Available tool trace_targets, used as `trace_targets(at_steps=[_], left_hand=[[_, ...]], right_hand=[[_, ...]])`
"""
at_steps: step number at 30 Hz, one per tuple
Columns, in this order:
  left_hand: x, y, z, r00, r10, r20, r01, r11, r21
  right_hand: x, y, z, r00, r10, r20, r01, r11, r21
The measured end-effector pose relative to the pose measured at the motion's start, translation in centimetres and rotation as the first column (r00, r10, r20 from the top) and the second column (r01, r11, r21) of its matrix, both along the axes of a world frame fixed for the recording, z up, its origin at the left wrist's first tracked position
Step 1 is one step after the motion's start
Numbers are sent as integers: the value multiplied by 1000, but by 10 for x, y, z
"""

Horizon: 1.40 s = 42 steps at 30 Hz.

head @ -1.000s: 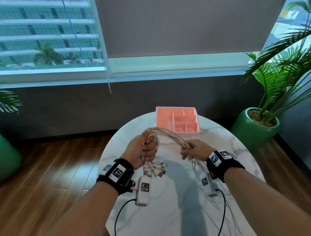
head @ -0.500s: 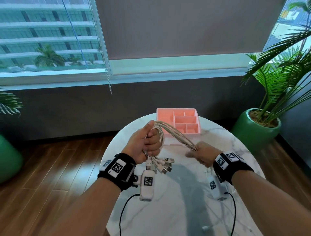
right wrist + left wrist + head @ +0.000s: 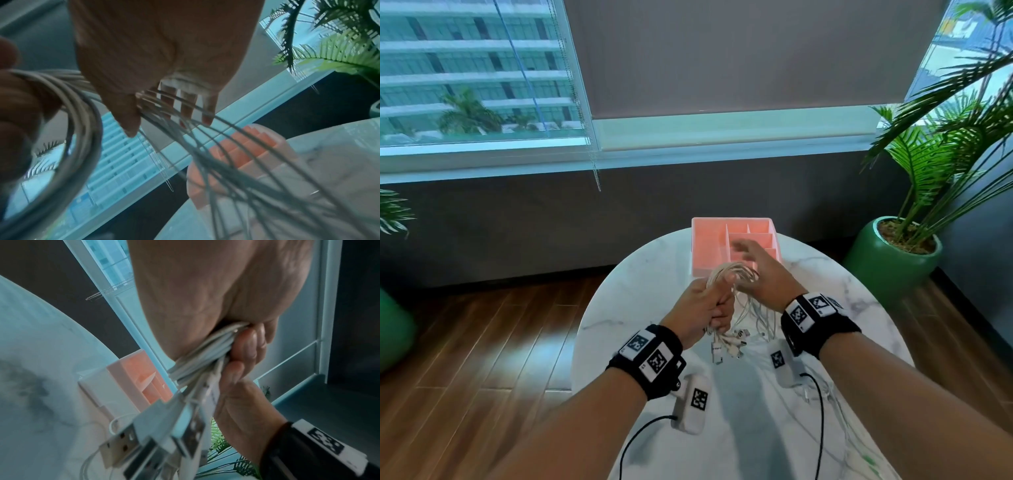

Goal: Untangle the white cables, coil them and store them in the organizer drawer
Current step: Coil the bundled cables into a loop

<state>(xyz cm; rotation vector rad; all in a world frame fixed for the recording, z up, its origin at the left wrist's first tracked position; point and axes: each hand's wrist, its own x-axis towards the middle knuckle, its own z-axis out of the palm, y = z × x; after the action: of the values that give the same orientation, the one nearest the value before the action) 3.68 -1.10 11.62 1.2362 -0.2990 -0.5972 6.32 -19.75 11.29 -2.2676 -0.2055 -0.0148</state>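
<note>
Left hand grips the white cables over the table; right hand spread beside them.

Head view: the left hand (image 3: 702,308) fists the cables (image 3: 729,277), loop arching up, plugs hanging down; the right hand (image 3: 760,274) has fingers extended, blurred, before the pink organizer (image 3: 705,246) on the marble table (image 3: 640,274).
Left wrist: plugs (image 3: 148,439) point toward the camera.
Right wrist: strands fan downward past straight fingers (image 3: 185,104).
</note>
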Motion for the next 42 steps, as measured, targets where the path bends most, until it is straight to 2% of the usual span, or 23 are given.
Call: trace_targets(at_steps=[2,3,5,8,15,17,19,21,24,26,28,30,33,35,38,40,42], left_hand=[[-2,0,4,1000,4,-15,-5,999,-51],[-2,3,8,999,5,-35,-9,995,-101],[2,10,15,997,-10,-71,-5,979,-205],[5,18,18,994,-27,-108,-4,962,-271],[23,23,19,960,131,-248,-224,889,-399],[29,21,18,936,215,-277,-315,864,-393],[38,18,21,895,307,-323,-422,817,-393],[49,18,28,842,395,-368,-526,755,-391],[59,20,28,767,503,-398,-633,691,-348],[57,19,20,742,584,-328,-667,689,-283],[53,17,11,739,645,-195,-674,713,-195],[49,17,5,745,666,-35,-665,739,-106],[44,18,-3,745,646,166,-655,756,1],[39,19,-12,758,585,287,-622,782,49],[30,20,-25,773,425,471,-562,804,195],[29,22,-39,759,307,574,-543,784,299],[31,24,-51,759,206,617,-517,767,380]], right_hand=[[6,4,-5,996,65,-55,-59,994,94],[8,3,-12,991,64,-118,-44,985,165],[4,3,-24,971,18,-239,48,962,267],[-6,9,-40,945,-52,-324,159,935,316],[-21,26,-75,915,-51,-399,235,873,427],[-27,37,-78,917,-100,-386,275,860,430],[-38,48,-84,927,-140,-347,267,897,351],[-53,55,-96,932,-138,-336,236,933,271],[-70,63,-106,916,-87,-392,195,950,244],[-73,68,-102,891,-77,-448,198,953,229],[-71,70,-95,883,-75,-464,171,971,169],[-71,69,-89,903,-73,-423,85,996,8],[-76,75,-77,927,-16,-375,-70,974,-216],[-80,83,-63,920,49,-390,-174,941,-292],[-80,90,-35,904,108,-414,-295,859,-419],[-77,92,-13,897,141,-418,-350,805,-480],[-72,91,4,897,164,-411,-377,768,-517]])
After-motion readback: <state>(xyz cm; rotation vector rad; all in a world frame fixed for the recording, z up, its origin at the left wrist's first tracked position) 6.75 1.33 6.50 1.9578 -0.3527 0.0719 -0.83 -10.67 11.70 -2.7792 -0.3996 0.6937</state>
